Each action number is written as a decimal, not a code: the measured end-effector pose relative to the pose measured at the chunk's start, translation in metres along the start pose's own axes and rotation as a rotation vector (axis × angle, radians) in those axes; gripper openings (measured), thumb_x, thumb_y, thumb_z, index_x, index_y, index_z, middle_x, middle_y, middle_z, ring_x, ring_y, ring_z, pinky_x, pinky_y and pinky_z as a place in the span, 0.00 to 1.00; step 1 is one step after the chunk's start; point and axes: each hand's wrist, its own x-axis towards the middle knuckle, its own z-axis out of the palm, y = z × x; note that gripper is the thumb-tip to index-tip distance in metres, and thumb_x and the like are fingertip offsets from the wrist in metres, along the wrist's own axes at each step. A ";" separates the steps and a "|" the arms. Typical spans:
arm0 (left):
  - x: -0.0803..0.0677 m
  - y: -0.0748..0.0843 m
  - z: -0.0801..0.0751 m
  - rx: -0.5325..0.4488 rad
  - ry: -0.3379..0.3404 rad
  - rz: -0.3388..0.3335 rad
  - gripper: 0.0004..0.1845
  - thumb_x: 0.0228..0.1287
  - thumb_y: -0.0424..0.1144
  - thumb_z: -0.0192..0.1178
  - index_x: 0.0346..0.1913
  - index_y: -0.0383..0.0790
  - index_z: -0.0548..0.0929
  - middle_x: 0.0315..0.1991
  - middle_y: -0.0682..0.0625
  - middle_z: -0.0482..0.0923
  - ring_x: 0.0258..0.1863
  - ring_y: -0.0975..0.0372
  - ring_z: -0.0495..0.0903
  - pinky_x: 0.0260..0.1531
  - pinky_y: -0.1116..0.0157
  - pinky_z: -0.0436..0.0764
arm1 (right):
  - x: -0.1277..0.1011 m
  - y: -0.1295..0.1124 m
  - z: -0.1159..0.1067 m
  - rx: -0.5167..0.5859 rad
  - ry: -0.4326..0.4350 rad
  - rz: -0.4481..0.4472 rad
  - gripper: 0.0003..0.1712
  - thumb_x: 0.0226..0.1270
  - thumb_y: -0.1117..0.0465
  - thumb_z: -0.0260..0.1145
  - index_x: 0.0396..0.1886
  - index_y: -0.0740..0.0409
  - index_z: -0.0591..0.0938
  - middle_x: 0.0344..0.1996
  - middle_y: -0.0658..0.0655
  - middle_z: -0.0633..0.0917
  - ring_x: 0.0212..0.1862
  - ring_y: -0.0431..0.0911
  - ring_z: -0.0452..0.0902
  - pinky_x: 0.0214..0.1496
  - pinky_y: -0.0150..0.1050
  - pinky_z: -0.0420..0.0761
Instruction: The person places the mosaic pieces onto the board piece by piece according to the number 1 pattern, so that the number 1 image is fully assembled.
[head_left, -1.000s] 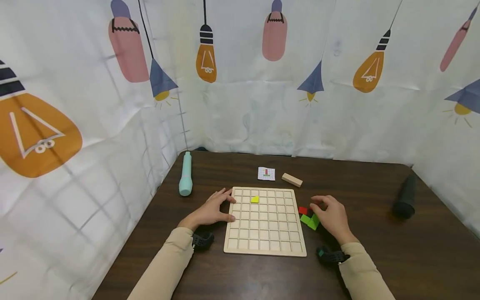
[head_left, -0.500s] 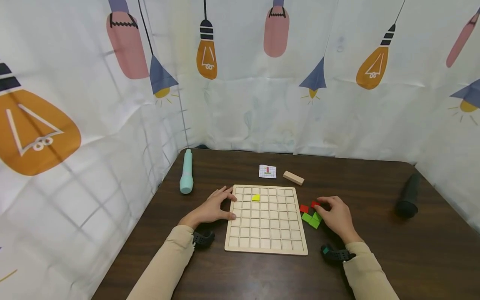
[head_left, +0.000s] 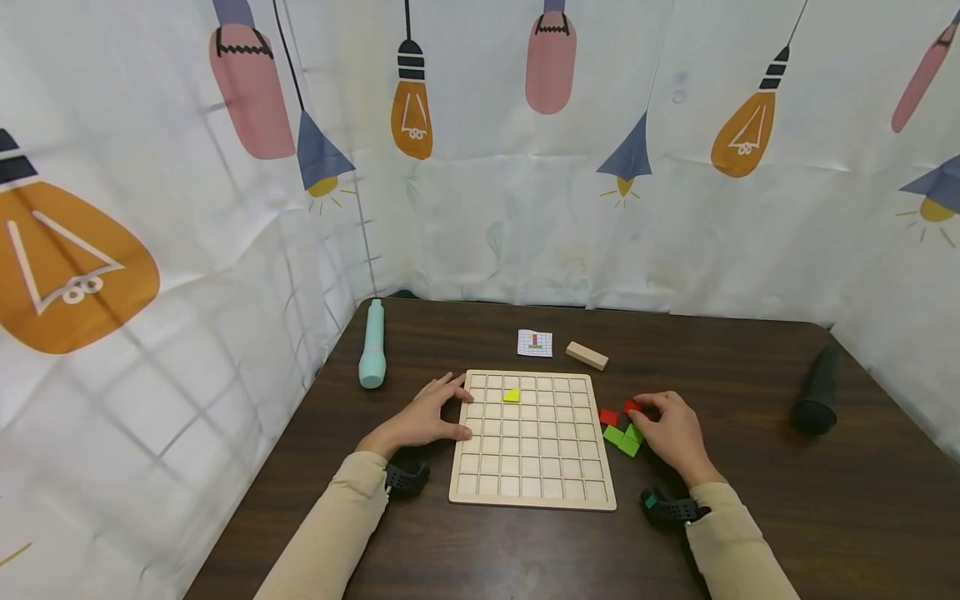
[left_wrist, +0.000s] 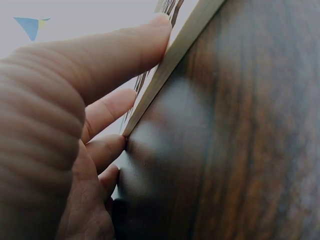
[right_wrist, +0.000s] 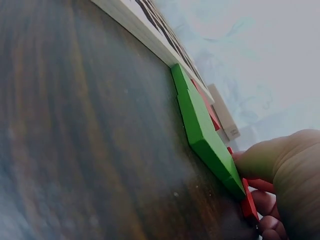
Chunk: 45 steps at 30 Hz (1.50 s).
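Note:
A pale wooden board [head_left: 532, 442] with a square grid lies on the table, a yellow piece [head_left: 512, 396] in its upper left part. My left hand [head_left: 423, 417] rests at the board's left edge; in the left wrist view its thumb and fingertips [left_wrist: 157, 37] touch the rim, spread apart. Beyond the board's right edge my right hand [head_left: 675, 429] pinches a small red block [head_left: 632, 407] between thumb and fingers. Beside it lie another red block [head_left: 608, 417] and several green pieces [head_left: 622, 439]. The right wrist view shows the green pieces [right_wrist: 200, 130] near the thumb, which partly hides the red block.
Behind the board lie a small printed card [head_left: 535, 343] and a plain wooden block [head_left: 587, 356]. A mint-green bottle-shaped object [head_left: 372, 346] lies at the far left, a dark cylindrical object [head_left: 816, 392] at the right. A patterned curtain [head_left: 510, 225] hangs around the table.
My right hand has shifted slightly right, and the red block at its fingertips, mostly hidden earlier, now shows and has moved slightly right. The left hand stays at the board's edge.

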 end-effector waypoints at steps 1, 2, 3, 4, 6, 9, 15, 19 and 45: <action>0.000 0.000 0.000 0.000 0.000 0.001 0.27 0.56 0.48 0.72 0.58 0.47 0.78 0.78 0.46 0.48 0.77 0.48 0.36 0.70 0.39 0.38 | 0.000 0.000 0.000 -0.007 -0.004 0.002 0.18 0.65 0.58 0.68 0.51 0.64 0.84 0.45 0.65 0.78 0.41 0.56 0.75 0.41 0.53 0.75; 0.000 0.000 0.000 0.000 0.000 0.000 0.27 0.56 0.48 0.72 0.58 0.47 0.78 0.78 0.46 0.48 0.78 0.48 0.36 0.70 0.39 0.38 | 0.000 -0.001 0.000 -0.013 -0.011 0.006 0.18 0.66 0.58 0.67 0.52 0.64 0.83 0.45 0.65 0.78 0.40 0.55 0.74 0.41 0.52 0.75; 0.000 0.000 0.000 0.001 0.000 -0.002 0.27 0.56 0.48 0.72 0.58 0.47 0.78 0.78 0.46 0.48 0.78 0.48 0.36 0.71 0.39 0.38 | 0.001 -0.001 0.000 -0.016 -0.017 0.013 0.19 0.65 0.58 0.67 0.52 0.64 0.83 0.45 0.65 0.78 0.40 0.55 0.74 0.41 0.52 0.74; 0.000 0.000 0.000 0.002 -0.001 -0.006 0.27 0.56 0.48 0.72 0.58 0.48 0.78 0.78 0.46 0.48 0.78 0.49 0.36 0.71 0.39 0.38 | 0.001 -0.002 0.000 -0.020 -0.023 0.018 0.19 0.65 0.58 0.67 0.52 0.64 0.83 0.46 0.66 0.77 0.40 0.55 0.73 0.41 0.52 0.74; 0.000 0.000 0.000 0.001 0.002 -0.007 0.27 0.56 0.48 0.72 0.58 0.47 0.78 0.78 0.46 0.48 0.77 0.48 0.36 0.70 0.39 0.39 | 0.001 -0.003 0.000 -0.023 -0.034 0.027 0.19 0.65 0.58 0.67 0.52 0.64 0.83 0.47 0.66 0.76 0.41 0.57 0.73 0.42 0.54 0.74; 0.000 0.000 0.000 0.004 0.002 -0.012 0.27 0.56 0.49 0.72 0.58 0.48 0.78 0.78 0.47 0.48 0.78 0.48 0.37 0.71 0.39 0.40 | 0.001 -0.004 0.000 -0.019 -0.033 0.039 0.19 0.66 0.58 0.67 0.51 0.65 0.83 0.48 0.67 0.75 0.43 0.59 0.73 0.44 0.55 0.74; 0.000 -0.001 0.000 0.001 0.000 -0.003 0.26 0.57 0.49 0.72 0.58 0.48 0.78 0.78 0.47 0.48 0.78 0.49 0.37 0.70 0.38 0.40 | 0.000 -0.002 0.000 -0.014 -0.003 0.023 0.18 0.66 0.57 0.68 0.49 0.64 0.84 0.49 0.68 0.77 0.46 0.61 0.74 0.46 0.57 0.74; 0.000 -0.002 0.000 0.001 0.001 0.003 0.26 0.57 0.49 0.72 0.57 0.48 0.78 0.78 0.47 0.48 0.78 0.49 0.37 0.70 0.38 0.40 | 0.001 -0.001 0.001 -0.003 0.016 -0.012 0.17 0.65 0.57 0.69 0.49 0.63 0.84 0.49 0.67 0.79 0.47 0.61 0.75 0.48 0.58 0.75; 0.001 -0.003 0.001 -0.008 0.003 -0.003 0.26 0.56 0.50 0.72 0.57 0.50 0.78 0.78 0.48 0.48 0.78 0.50 0.37 0.70 0.39 0.39 | 0.002 -0.026 0.012 0.123 0.072 -0.168 0.17 0.62 0.58 0.72 0.50 0.57 0.85 0.44 0.55 0.82 0.42 0.49 0.77 0.38 0.41 0.75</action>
